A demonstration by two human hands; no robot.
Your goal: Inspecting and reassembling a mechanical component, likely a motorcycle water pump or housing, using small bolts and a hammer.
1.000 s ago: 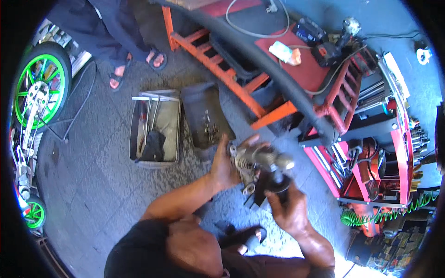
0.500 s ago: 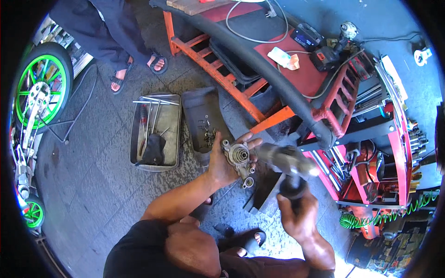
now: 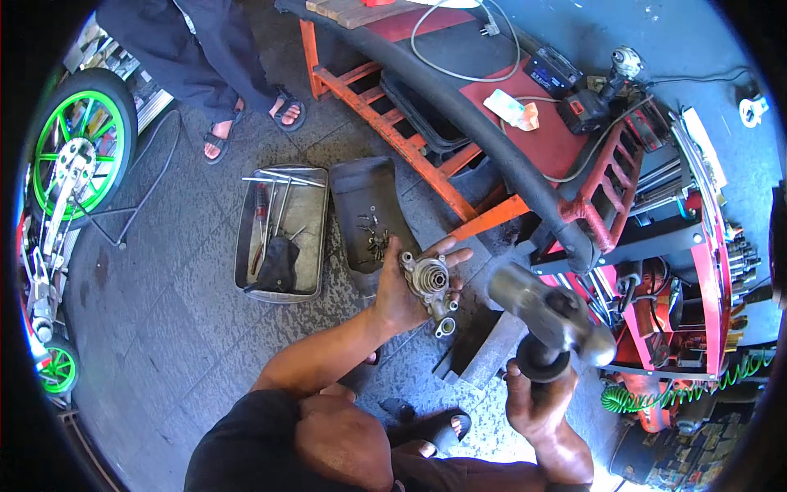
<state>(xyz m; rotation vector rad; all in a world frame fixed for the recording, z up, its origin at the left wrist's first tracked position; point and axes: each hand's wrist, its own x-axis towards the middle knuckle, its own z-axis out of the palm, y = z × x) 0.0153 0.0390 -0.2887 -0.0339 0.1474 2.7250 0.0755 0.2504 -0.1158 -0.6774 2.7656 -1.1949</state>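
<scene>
A cast-metal pump housing [image 3: 428, 279] with a round ribbed centre, bolt lugs and a short pipe stub lies across my upturned left palm. The thumb of my left hand [image 3: 395, 299] is along one edge of it, and the fingers reach out behind. My right hand [image 3: 541, 402] is wrapped around the dark handle of a ball-peen hammer [image 3: 545, 316]. Its steel head is raised to the right of the housing, apart from it. Most of the handle is hidden below the head and in my fist.
A metal tray [image 3: 321, 238] holds screwdrivers and other tools. Beside it, a dark tray [image 3: 352, 189] has loose bolts. A grey metal block [image 3: 492, 348] is on the floor below the hammer. An orange-framed bench [image 3: 393, 135] and red tool rack [image 3: 713, 303] stand right. Another person's sandalled feet [image 3: 287, 115] are far left.
The hammer has moved to the right, away from the housing, and shows more sharply. My right hand has shifted slightly right with it. The housing remains on my left palm.
</scene>
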